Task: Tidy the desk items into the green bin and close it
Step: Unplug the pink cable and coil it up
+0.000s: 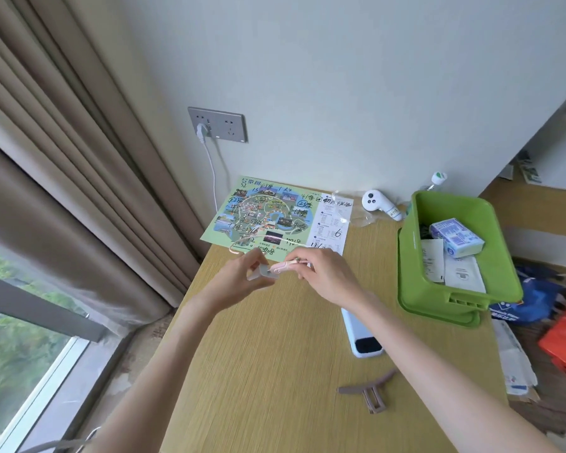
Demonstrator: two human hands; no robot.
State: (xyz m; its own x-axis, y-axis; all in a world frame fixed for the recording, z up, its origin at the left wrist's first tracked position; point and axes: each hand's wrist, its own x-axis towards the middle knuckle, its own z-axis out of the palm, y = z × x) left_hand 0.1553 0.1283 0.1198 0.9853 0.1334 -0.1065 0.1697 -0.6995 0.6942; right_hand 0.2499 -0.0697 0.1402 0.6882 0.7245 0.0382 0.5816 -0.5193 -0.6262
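Left hand [242,273] and right hand [325,277] both pinch one pink gadget [283,267] over open desk [258,371], one green bin [409,276] at the right edge, one phone [361,335], one hair clip [368,392].

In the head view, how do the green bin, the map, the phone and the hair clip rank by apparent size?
1. green bin
2. map
3. phone and hair clip: unsure; the right arm hides part of the phone, and the clip lies nearer the camera.
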